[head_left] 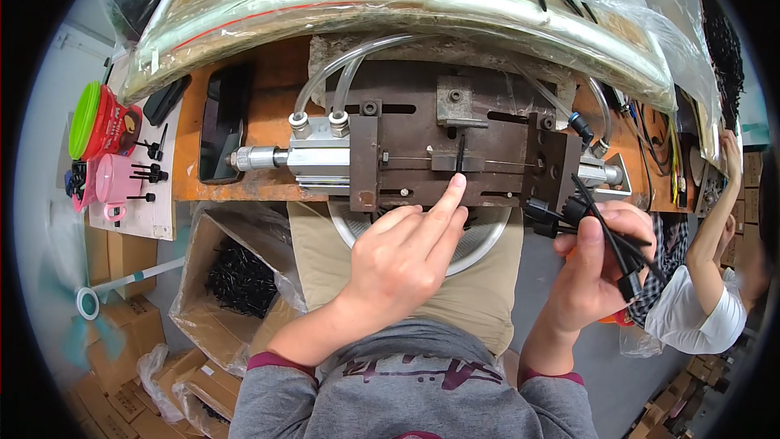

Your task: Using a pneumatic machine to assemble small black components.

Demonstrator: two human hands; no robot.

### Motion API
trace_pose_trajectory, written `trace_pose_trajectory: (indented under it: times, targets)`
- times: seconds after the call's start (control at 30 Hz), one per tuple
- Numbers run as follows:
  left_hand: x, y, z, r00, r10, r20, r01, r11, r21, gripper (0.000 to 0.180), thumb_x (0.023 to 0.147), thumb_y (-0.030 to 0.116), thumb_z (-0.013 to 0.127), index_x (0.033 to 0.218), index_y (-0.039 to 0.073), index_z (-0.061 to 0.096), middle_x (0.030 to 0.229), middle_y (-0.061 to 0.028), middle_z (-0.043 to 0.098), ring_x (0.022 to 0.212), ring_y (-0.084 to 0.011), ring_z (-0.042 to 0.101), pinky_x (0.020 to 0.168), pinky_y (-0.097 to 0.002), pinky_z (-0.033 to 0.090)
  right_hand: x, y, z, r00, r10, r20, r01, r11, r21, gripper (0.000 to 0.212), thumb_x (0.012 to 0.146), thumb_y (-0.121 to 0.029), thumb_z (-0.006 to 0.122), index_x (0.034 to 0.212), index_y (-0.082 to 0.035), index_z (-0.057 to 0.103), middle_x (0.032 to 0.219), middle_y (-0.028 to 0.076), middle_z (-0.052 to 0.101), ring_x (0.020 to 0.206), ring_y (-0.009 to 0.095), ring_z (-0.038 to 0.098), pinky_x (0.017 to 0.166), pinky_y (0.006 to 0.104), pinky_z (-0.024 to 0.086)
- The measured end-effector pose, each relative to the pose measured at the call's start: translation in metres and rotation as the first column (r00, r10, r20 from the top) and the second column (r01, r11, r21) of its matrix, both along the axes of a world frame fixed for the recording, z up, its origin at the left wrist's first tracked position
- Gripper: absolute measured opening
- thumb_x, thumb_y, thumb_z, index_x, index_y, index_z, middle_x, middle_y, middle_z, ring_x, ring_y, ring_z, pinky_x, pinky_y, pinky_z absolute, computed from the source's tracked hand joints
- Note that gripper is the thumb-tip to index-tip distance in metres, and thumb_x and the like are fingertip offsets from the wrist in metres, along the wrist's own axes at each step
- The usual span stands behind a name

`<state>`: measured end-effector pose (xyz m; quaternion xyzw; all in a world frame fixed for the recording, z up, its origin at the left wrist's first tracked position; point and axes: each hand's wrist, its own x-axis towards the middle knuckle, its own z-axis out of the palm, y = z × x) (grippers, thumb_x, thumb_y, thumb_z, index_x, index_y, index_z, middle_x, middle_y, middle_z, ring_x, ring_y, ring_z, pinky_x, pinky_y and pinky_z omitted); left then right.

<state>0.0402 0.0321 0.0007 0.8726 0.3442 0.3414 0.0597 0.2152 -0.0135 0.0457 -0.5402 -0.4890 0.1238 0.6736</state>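
Head view: left hand (398, 256), gripping nothing, index finger extended against slim black part (462, 150) mid-fixture (410, 130), near desk's (272, 106) front edge, apparently steadying it; right hand (587, 280) grips bunched black pieces (575, 210), seemingly for ready reach.

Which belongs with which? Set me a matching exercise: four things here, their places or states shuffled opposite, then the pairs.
1. Left hand
2. Right hand
3. Pink plastic cup
4. Open brown cardboard box

A. At the far left, beside the red rounded container
B. Index fingertip at a slim black piece on a dark brown metal fixture
C. Contains a heap of black plastic parts
D. Grips several long black plastic pieces

Pairs: 1-B; 2-D; 3-A; 4-C
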Motion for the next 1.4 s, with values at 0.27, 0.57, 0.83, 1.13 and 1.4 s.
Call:
trace_pose_trajectory:
  times: [0.27, 0.57, 0.83, 1.13, 1.4]
  targets:
    - [0.006, 0.005, 0.012, 0.994, 0.018, -0.105, -0.017, 1.0, 0.009, 0.026, 0.069, 0.009, 0.077, 0.092, 0.001, 0.07, 0.117, -0.0116, 0.068, 0.069, -0.0173, 0.066, 0.065, -0.0275, 0.052, 0.002, -0.009, -0.01, 0.806, -0.156, 0.571, 0.156, 0.986, 0.049, 0.034, 0.074, 0.001, 0.081, 0.099, -0.005, 0.059, 0.094, 0.009, 0.062, 0.084, 0.021, 0.065, 0.073, 0.0301, 0.052]
    - [0.003, 0.007, 0.009, 0.995, 0.009, -0.099, -0.011, 1.0, -0.018, 0.026, 0.068, 0.009, 0.078, 0.091, 0.0, 0.07, 0.118, -0.0127, 0.067, 0.067, -0.0175, 0.066, 0.061, -0.0274, 0.051, -0.005, -0.002, -0.006, 0.643, -0.197, 0.74, 0.137, 0.98, 0.142, 0.026, 0.078, -0.001, 0.079, 0.097, -0.001, 0.061, 0.093, 0.013, 0.064, 0.082, 0.022, 0.064, 0.073, 0.031, 0.053]
    - [-0.005, -0.001, 0.035, 0.984, -0.099, 0.146, 0.133, 0.961, -0.243, 0.033, 0.067, 0.009, 0.082, 0.097, 0.0, 0.069, 0.108, -0.0138, 0.07, 0.076, -0.0206, 0.07, 0.065, -0.0282, 0.055, 0.001, 0.002, -0.015, 0.58, -0.168, 0.797, -0.001, 0.978, 0.207, 0.042, 0.07, 0.007, 0.081, 0.108, 0.004, 0.063, 0.104, 0.016, 0.06, 0.072, 0.023, 0.064, 0.057, 0.032, 0.055]
    - [-0.01, -0.011, 0.039, 0.83, -0.164, 0.533, 0.363, 0.884, -0.293, 0.036, 0.065, 0.003, 0.085, 0.097, 0.001, 0.068, 0.089, -0.0111, 0.071, 0.076, -0.0217, 0.07, 0.063, -0.0285, 0.057, -0.005, 0.011, -0.022, 0.573, -0.049, 0.818, -0.165, 0.971, 0.173, 0.035, 0.069, 0.005, 0.073, 0.103, 0.008, 0.066, 0.102, 0.018, 0.062, 0.069, 0.023, 0.064, 0.056, 0.0305, 0.053]
    - [-0.008, -0.005, 0.013, 0.971, -0.03, 0.236, 0.079, 0.976, -0.202, 0.033, 0.061, 0.003, 0.083, 0.092, 0.003, 0.071, 0.087, -0.0079, 0.067, 0.076, -0.0225, 0.066, 0.063, -0.0309, 0.054, 0.002, 0.0, -0.011, 0.789, -0.035, 0.614, 0.042, 0.999, 0.004, 0.034, 0.068, 0.005, 0.083, 0.097, -0.001, 0.065, 0.092, 0.01, 0.067, 0.081, 0.022, 0.067, 0.069, 0.0298, 0.055]
